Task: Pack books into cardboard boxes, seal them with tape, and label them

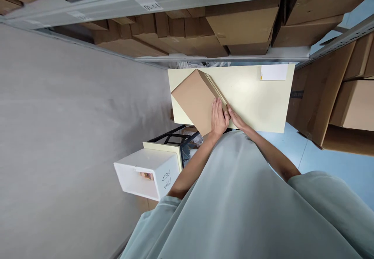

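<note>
A brown cardboard box (194,99), low and seemingly closed, lies at a slant on the left half of a cream tabletop (248,103). Layered cardboard edges show along its right side. My left hand (219,117) rests on top near the box's right corner, its fingers laid out flat. Against the side edge just right of it, my right hand (237,120) touches the cardboard with straight fingers. Neither hand is wrapped round anything. A white card or label (274,72) lies at the tabletop's far right.
Shelves full of cardboard boxes (242,21) run behind the table under a grey shelf beam (222,2). Large cartons (318,91) stand at the right. A white bin (163,169) sits at lower left, beside a grey wall (73,134).
</note>
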Motion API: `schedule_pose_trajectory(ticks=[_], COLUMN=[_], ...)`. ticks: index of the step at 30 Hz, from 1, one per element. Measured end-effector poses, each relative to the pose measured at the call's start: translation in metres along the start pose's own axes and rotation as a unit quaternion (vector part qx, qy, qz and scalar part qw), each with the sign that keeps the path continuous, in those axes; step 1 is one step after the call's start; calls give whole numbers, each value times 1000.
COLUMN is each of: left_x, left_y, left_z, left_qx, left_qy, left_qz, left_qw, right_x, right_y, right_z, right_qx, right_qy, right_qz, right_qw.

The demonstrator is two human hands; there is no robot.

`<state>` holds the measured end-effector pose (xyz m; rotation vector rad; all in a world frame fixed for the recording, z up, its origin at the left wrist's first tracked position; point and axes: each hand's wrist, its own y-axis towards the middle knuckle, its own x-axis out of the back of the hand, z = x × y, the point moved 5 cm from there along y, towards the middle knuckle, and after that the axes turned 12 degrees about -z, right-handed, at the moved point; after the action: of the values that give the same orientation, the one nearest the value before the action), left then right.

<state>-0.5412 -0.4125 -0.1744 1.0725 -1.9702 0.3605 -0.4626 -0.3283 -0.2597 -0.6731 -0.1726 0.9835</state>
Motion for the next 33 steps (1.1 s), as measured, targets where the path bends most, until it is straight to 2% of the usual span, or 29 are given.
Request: schedule_pose_trajectory(ticks=[8,11,13,16,19,22,24,26,28,30,33], left_x=[-1,5,18,51,83,87,78,71,75,91,132], left_y=[0,1,14,67,151,225,250,256,250,239,221], left_z=[-1,-8,-7,19,76,134,158,166,164,158,150], left_qx=[-24,-30,-38,-23,37,122,163,190,203,199,180], left_qy=[-24,-48,-68,-75,-72,-85,-94,-112,-118,-120,-178], left_qz=[-7,-3,-3,-33,-60,-3,75,149,191,193,151], left_qw=[999,998,997,996,995,989,979,964,953,953,955], right_x=[-30,-24,-10,15,19,-2,-21,-36,-43,-46,-47], right_y=[45,43,28,-11,-53,-67,-61,-53,-50,-55,-74], right_z=[42,50,45,22,-4,-8,1,15,30,49,82], right_qx=[-6,-11,-20,-66,-134,-143,-126,-118,-114,-90,-18], right_qy=[14,-2,-23,-43,-15,22,45,71,91,95,80], right_qz=[35,19,-35,-160,-235,-249,-246,-250,-266,-282,-298], right_qw=[999,1000,999,984,963,958,960,959,953,950,951])
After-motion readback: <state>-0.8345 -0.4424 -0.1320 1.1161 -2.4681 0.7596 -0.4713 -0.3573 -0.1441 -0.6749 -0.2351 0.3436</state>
